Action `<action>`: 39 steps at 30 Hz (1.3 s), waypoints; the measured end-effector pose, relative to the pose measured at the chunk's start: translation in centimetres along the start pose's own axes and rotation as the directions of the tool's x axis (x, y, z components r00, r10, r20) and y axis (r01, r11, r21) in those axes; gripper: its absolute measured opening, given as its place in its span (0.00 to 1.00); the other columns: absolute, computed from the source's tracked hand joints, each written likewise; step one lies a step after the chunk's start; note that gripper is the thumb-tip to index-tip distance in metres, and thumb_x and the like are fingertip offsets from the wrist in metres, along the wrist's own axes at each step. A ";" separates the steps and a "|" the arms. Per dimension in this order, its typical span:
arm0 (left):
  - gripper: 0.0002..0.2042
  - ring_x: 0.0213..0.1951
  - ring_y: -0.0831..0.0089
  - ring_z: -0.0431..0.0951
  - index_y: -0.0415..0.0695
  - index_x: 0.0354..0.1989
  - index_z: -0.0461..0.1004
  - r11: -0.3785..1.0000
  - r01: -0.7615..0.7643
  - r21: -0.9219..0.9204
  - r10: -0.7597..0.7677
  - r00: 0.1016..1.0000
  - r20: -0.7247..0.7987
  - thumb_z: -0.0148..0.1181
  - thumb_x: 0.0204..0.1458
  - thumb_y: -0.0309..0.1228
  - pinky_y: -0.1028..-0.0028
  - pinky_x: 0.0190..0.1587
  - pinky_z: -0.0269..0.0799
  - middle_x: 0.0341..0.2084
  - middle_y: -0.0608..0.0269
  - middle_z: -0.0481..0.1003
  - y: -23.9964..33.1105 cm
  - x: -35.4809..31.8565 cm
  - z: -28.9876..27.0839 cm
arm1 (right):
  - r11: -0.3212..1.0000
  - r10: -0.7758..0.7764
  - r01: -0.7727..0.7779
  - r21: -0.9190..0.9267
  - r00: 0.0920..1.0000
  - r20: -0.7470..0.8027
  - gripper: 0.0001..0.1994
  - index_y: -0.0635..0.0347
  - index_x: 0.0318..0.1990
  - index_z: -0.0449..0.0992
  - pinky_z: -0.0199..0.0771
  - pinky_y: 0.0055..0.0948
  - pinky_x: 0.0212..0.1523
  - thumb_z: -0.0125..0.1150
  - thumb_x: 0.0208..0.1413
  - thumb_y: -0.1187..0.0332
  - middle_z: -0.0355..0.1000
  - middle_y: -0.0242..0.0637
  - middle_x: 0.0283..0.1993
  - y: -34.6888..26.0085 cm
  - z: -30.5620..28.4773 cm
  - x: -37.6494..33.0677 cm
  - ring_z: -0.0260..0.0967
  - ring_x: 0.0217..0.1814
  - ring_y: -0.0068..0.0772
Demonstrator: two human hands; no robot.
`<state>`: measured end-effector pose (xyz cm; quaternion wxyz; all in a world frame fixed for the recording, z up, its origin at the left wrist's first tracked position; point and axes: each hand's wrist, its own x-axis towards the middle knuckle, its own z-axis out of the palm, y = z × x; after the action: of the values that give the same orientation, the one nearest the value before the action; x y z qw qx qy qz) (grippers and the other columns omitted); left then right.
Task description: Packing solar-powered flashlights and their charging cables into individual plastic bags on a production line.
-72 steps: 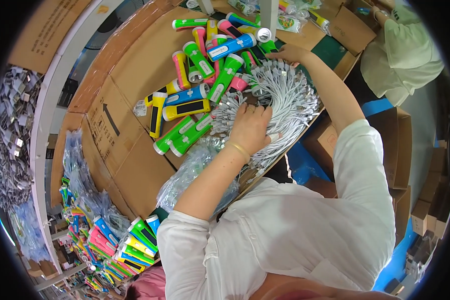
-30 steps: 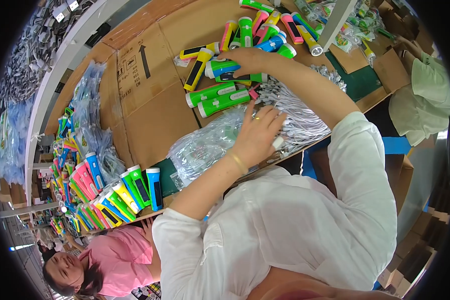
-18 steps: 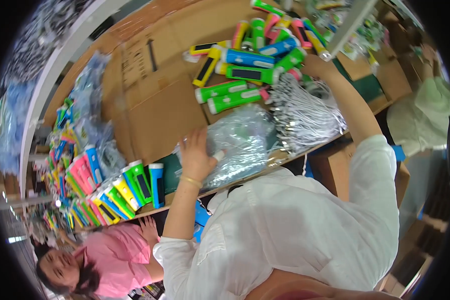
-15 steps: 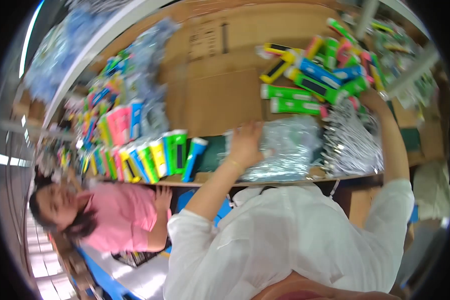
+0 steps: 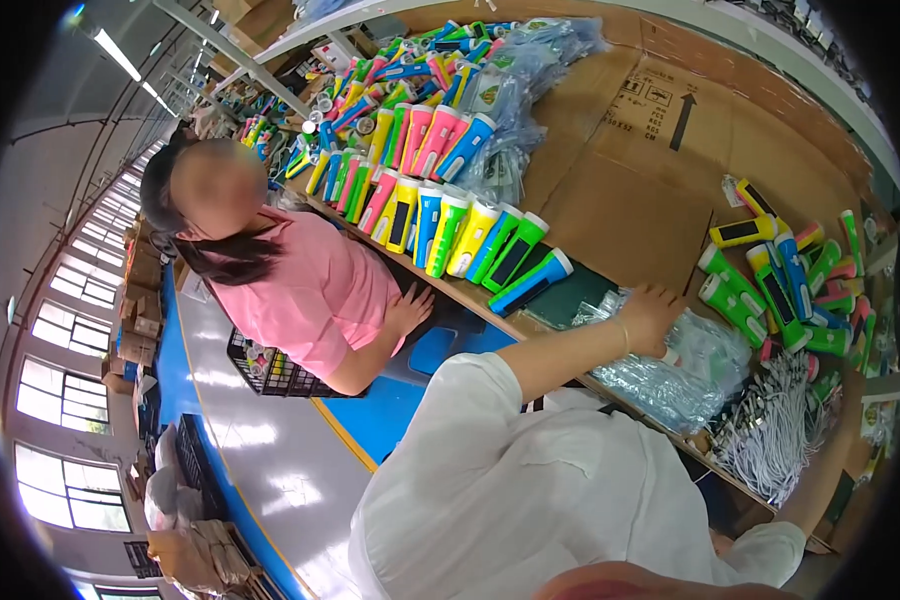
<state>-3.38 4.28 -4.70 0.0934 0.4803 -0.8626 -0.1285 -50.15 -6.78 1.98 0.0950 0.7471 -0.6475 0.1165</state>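
While the left hand (image 5: 652,318) is spreading its fingers palm-down over the upper side of a pile of clear plastic bags (image 5: 685,385), its grip is standing loosely open, with nothing visibly pinched in it. Those bags are lying by the near edge of the dark green tabletop (image 5: 568,298), between a row of colourful flashlights (image 5: 467,240) on the left and a bundle of white cables (image 5: 765,430) on the right. The right arm (image 5: 828,475) is reaching along the far right side of the cables, but its hand is showing too dimly, so I cannot tell how wide it is opening or whether it is holding anything. Beyond the cables, a jumbled heap of flashlights (image 5: 785,285) is lying beside a cardboard sheet (image 5: 640,205), while a co-worker in a pink top (image 5: 295,290) is facing the row
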 end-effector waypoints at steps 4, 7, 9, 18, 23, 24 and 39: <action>0.43 0.57 0.54 0.69 0.42 0.59 0.67 0.992 -0.111 -0.055 0.112 0.994 0.016 0.73 0.36 0.55 0.55 0.57 0.61 0.51 0.52 0.71 2.9 2.6 1.2 | 0.926 0.375 -0.376 0.033 0.906 -0.195 0.20 0.54 0.50 0.80 0.74 0.39 0.36 0.60 0.62 0.48 0.80 0.45 0.42 27.5 4.5 -14.9 0.79 0.36 0.48; 0.44 0.55 0.53 0.71 0.44 0.59 0.68 0.997 0.082 -0.012 -0.082 0.996 -0.047 0.73 0.36 0.58 0.53 0.54 0.63 0.50 0.53 0.72 3.2 1.0 0.6 | 0.879 0.406 -0.281 0.384 0.865 -0.295 0.23 0.64 0.46 0.79 0.72 0.33 0.39 0.63 0.60 0.49 0.80 0.40 0.35 2.8 -3.8 -2.8 0.74 0.35 0.26; 0.44 0.54 0.53 0.71 0.43 0.60 0.67 0.999 0.006 -0.033 -0.007 1.000 -0.027 0.71 0.36 0.60 0.53 0.53 0.64 0.50 0.54 0.72 3.5 1.8 1.0 | 0.718 0.439 -0.198 0.667 0.873 -0.213 0.20 0.63 0.49 0.78 0.73 0.30 0.40 0.67 0.59 0.55 0.80 0.38 0.36 1.7 -5.4 -3.6 0.76 0.36 0.26; 0.23 0.58 0.55 0.67 0.44 0.50 0.76 0.946 -0.262 -0.191 0.194 0.930 -0.312 0.70 0.42 0.33 0.51 0.64 0.56 0.54 0.57 0.71 2.8 0.4 1.7 | 0.237 0.584 -0.574 0.784 0.729 0.357 0.26 0.62 0.46 0.77 0.78 0.26 0.32 0.70 0.53 0.47 0.77 0.34 0.34 1.0 -0.5 -2.0 0.75 0.30 0.24; 0.18 0.53 0.57 0.70 0.44 0.45 0.79 0.951 -0.213 -0.224 0.127 0.929 -0.347 0.68 0.42 0.27 0.54 0.61 0.59 0.48 0.61 0.74 2.3 -0.2 1.0 | 0.772 0.586 -0.533 0.345 0.808 -0.061 0.33 0.67 0.57 0.73 0.80 0.36 0.45 0.71 0.52 0.50 0.79 0.47 0.42 -2.0 -0.3 -3.2 0.79 0.40 0.39; 0.18 0.53 0.57 0.70 0.44 0.45 0.79 0.954 -0.197 -0.224 0.113 0.934 -0.339 0.68 0.42 0.27 0.54 0.61 0.59 0.48 0.61 0.74 2.1 -0.3 1.0 | 0.821 0.503 -0.486 0.300 0.864 0.024 0.33 0.62 0.61 0.73 0.76 0.38 0.51 0.70 0.52 0.51 0.78 0.50 0.46 -3.3 -1.9 -3.7 0.78 0.47 0.42; 0.15 0.43 0.56 0.74 0.47 0.39 0.78 0.948 -0.053 -0.313 -0.016 0.977 -0.214 0.64 0.39 0.20 0.59 0.46 0.67 0.36 0.62 0.76 2.5 2.5 0.5 | 0.858 -0.114 0.127 0.497 0.992 -0.057 0.13 0.56 0.42 0.80 0.69 0.39 0.54 0.71 0.46 0.71 0.74 0.36 0.44 -25.6 2.1 -10.6 0.69 0.53 0.43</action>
<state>-6.84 3.48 -4.31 0.2626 0.4620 -0.8201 -0.2120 -26.16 6.31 -2.98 -0.0862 0.7838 -0.5459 0.2832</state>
